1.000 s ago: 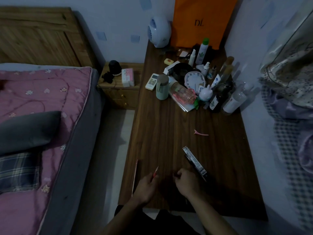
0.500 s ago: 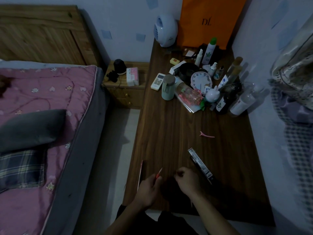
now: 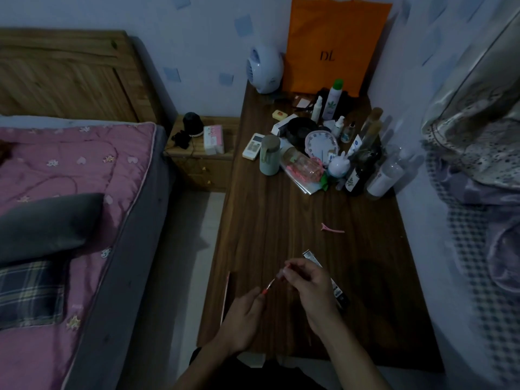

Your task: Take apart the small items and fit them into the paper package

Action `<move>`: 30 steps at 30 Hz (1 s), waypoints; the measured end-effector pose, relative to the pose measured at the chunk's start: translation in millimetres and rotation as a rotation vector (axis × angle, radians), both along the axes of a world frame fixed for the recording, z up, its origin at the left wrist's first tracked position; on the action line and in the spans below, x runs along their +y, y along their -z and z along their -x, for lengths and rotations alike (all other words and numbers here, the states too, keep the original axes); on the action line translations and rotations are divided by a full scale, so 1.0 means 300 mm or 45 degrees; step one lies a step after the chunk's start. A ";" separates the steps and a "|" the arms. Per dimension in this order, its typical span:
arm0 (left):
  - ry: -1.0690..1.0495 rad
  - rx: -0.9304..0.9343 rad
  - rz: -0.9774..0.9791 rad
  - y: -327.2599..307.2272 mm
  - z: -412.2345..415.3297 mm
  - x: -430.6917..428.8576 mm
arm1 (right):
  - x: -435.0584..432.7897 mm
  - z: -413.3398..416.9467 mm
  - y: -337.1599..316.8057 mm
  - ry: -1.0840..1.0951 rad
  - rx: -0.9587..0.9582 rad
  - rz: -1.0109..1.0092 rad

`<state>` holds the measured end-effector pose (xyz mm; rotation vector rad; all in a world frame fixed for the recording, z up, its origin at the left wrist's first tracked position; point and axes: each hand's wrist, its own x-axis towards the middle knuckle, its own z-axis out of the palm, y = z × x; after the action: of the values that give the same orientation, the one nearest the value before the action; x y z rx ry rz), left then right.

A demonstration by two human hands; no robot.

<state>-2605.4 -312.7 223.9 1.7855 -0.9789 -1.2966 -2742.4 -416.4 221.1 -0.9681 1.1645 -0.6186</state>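
We have lifted our right hand (image 3: 306,288) to pinch the thin pink stick (image 3: 268,287) our left hand (image 3: 244,319) grips, working both ends

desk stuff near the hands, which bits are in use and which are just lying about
In use:
- thin red stick, pinched by left hand and right hand
- long flat printed packet, partly under the right hand

Lying about:
- pink hair clip
- round white clock
- pale green lidded cup
- orange paper bag
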 end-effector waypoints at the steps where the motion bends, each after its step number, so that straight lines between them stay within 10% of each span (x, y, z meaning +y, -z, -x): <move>1: 0.008 -0.026 0.016 -0.005 0.003 0.001 | 0.002 0.001 -0.003 -0.002 0.001 0.025; 30: 0.156 -0.284 0.139 -0.115 0.038 -0.051 | 0.040 0.023 -0.021 0.019 0.124 0.231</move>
<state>-2616.8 -328.1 258.4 1.8369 -1.2745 -1.1092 -2749.3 -404.4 227.4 -1.1551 1.2171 -0.7046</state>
